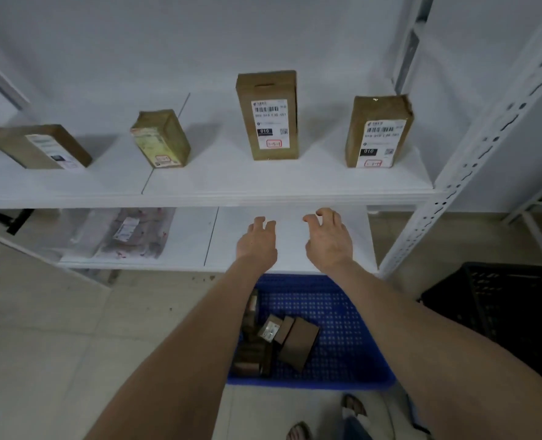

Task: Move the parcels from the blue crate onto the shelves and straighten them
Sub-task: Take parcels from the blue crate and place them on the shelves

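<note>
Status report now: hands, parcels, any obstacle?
Left hand and right hand open, empty, near lower shelf. Four parcels on upper shelf; several boxes lie in blue crate. Nothing seen in the way.

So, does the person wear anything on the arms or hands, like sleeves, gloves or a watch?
No. The left hand and right hand are bare: no gloves, no watch or bracelet at the wrists. Both forearms are uncovered to the frame's edge; no sleeve shows.

Parcel storeroom or pickup depot: white slotted-steel shelving [219, 185] bearing spaced brown cartons [266, 87] with barcoded shipping labels [269, 122], a blue crate [342, 315] of further parcels [298, 342] and a black crate [501, 306] standing on the tiled floor [57, 328].
</note>
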